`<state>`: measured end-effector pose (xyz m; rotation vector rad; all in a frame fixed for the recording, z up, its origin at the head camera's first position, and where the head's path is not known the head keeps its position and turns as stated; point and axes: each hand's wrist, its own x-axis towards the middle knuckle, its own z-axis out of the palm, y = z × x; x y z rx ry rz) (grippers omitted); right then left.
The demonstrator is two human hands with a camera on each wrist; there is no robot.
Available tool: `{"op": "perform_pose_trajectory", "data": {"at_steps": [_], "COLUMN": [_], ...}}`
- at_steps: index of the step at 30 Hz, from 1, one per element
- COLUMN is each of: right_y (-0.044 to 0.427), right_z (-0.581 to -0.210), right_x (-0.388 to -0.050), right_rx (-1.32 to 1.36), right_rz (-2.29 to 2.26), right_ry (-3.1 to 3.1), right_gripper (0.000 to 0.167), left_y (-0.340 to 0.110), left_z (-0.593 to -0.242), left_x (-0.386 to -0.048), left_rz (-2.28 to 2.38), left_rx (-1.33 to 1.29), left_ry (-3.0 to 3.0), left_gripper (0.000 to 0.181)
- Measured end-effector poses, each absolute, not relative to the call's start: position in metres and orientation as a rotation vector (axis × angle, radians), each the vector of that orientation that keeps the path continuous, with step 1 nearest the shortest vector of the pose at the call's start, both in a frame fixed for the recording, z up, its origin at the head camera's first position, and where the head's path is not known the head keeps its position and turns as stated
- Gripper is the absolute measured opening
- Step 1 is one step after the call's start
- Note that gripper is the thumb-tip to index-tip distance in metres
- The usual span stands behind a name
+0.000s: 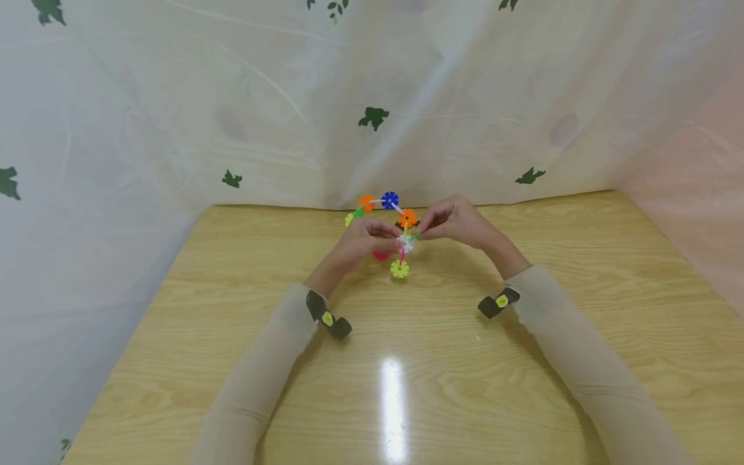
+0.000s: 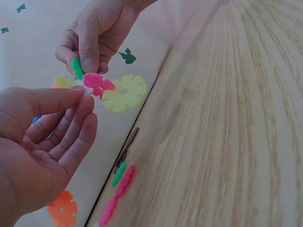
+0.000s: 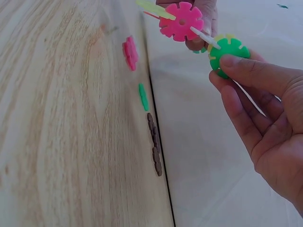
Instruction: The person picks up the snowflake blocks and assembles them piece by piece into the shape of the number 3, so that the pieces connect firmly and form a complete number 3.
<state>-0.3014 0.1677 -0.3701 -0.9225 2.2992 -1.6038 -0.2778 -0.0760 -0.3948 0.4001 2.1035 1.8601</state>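
Slotted plastic flower discs are joined edge to edge into a curved chain held above the table's far side. My left hand [image 1: 363, 242] pinches a white disc [image 1: 405, 243] between thumb and fingertips. A pink disc [image 2: 97, 84] and a yellow disc [image 1: 399, 269] hang off that white one. With thumb and fingers my right hand [image 1: 456, 223] pinches a green disc [image 3: 230, 54], its edge meeting the white disc. Farther along the chain are orange [image 1: 407, 217] and blue [image 1: 390, 200] discs. My left fingers hide part of the chain in the head view.
Loose pink discs [image 3: 130, 53], a green disc [image 3: 143, 97] and several brown discs [image 3: 155, 144] lie by the far edge of the wooden table [image 1: 436, 361]. A pale curtain [image 1: 442, 129] with green leaf shapes hangs right behind that edge.
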Motion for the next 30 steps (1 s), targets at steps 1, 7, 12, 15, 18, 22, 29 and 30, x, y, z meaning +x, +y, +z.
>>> {"op": "perform_pose_trajectory", "data": {"at_steps": [1,7,12,15,18,22,29,30], "right_y": [0.1676,0.1663,0.1646,0.1642,0.1636,0.1625,0.1617,0.1614], "right_z": [-0.3702,-0.3689,-0.3684,-0.3680,-0.3668,-0.3672,-0.3717,-0.3719], "right_x": [-0.3014,-0.3004,-0.2983,-0.2974,-0.2962,-0.2964,-0.3003,-0.3005], "right_rx": [-0.926,-0.923,-0.938,-0.948,-0.940,-0.928,-0.941,-0.945], "right_rz": [-1.609,-1.637,-1.631,-1.594,-1.574,-1.541,-1.502,-1.506], "right_ry": [2.290,2.257,2.255,2.273,2.289,2.321,2.362,2.362], "right_gripper": [0.011,0.009,0.010,0.014,0.015,0.008,0.008,0.009], "left_y": [-0.0764,-0.0786,-0.0790,-0.0790,-0.0793,-0.0795,-0.0785,-0.0784], "left_z": [-0.3942,-0.3906,-0.3888,-0.3885,-0.3889,-0.3899,-0.3887,-0.3890], "left_x": [-0.2774,-0.2758,-0.2765,-0.2776,-0.2781,-0.2785,-0.2764,-0.2766], "left_rz": [1.858,1.843,1.831,1.806,1.791,1.776,1.786,1.793], "left_rx": [0.402,0.439,0.437,0.434,0.434,0.429,0.410,0.402], "left_ry": [2.101,2.116,2.124,2.149,2.162,2.170,2.179,2.175], "left_gripper": [0.017,0.017,0.018,0.018,0.019,0.019,0.017,0.017]}}
